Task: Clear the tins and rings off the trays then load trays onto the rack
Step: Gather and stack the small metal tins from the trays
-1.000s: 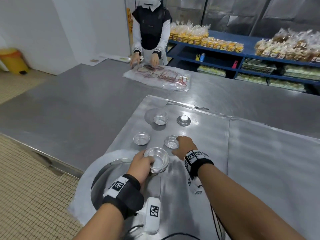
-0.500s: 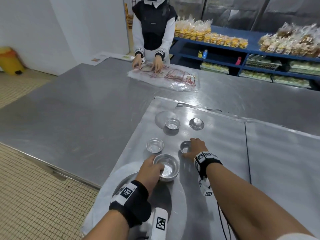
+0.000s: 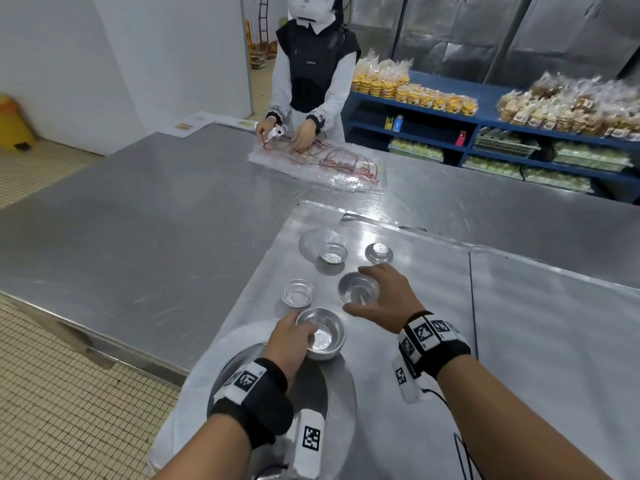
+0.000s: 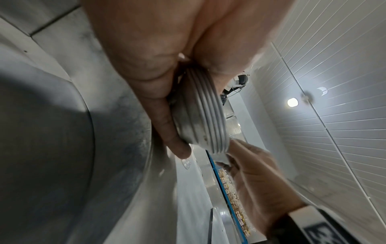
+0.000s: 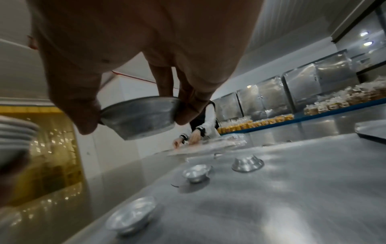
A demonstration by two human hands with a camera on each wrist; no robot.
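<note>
bare tray (image 3: 398, 393) right of hands, three loose tins (image 3: 298, 293) ahead, open tabletop (image 3: 138, 237) left

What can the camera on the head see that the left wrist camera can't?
Only the head view shows three loose tins on the tray: two upright, one upside down. Only the left wrist view shows the stack's ribbed side and ceiling lights. Both show the left hand gripping the stack and the right hand.

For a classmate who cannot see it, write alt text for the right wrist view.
The right hand pinches a small metal tin above a steel tray. Three more tins sit on the tray, the farthest upside down.
</note>
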